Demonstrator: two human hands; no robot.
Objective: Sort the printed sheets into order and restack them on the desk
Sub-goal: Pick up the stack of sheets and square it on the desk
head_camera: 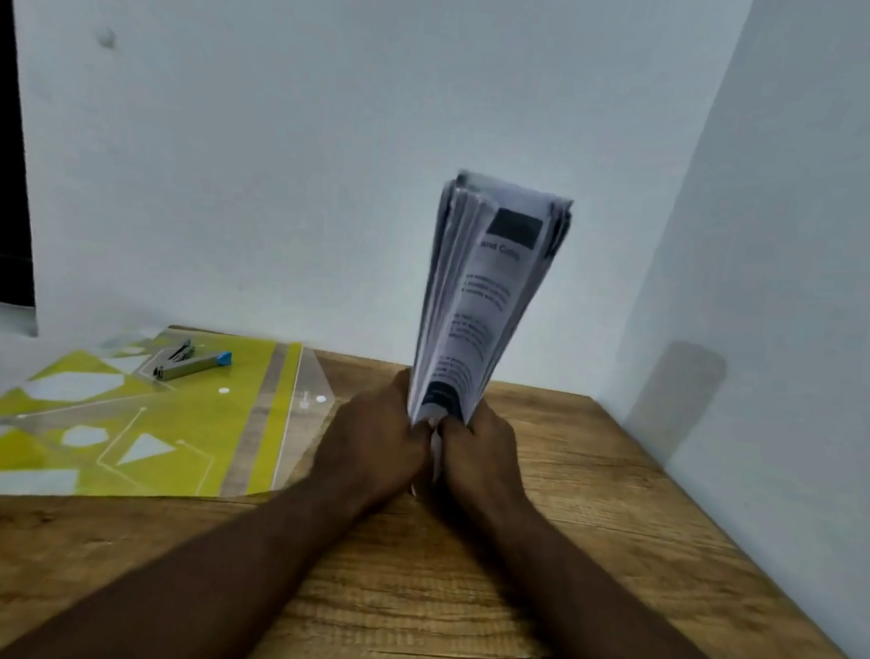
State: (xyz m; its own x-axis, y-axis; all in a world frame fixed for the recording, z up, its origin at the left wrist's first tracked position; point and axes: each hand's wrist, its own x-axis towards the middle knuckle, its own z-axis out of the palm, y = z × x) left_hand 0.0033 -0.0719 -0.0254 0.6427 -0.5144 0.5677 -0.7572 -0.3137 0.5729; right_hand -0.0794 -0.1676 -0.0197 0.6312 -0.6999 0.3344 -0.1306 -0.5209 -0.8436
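A thick stack of printed sheets (482, 291) stands upright above the wooden desk (587, 546), bowed and slightly blurred, its top edge fanned. Black text and a dark block show on the sheet facing me. My left hand (373, 443) grips the stack's lower left side. Pressed close against it, my right hand (480, 456) grips the lower right side. The bottom edge of the stack is hidden between my hands.
A yellow-green plastic folder (121, 436) with white shapes lies on the desk's left half. A grey stapler (191, 361) with a blue end rests on its far part. White walls close the back and right sides; a dark opening is at far left.
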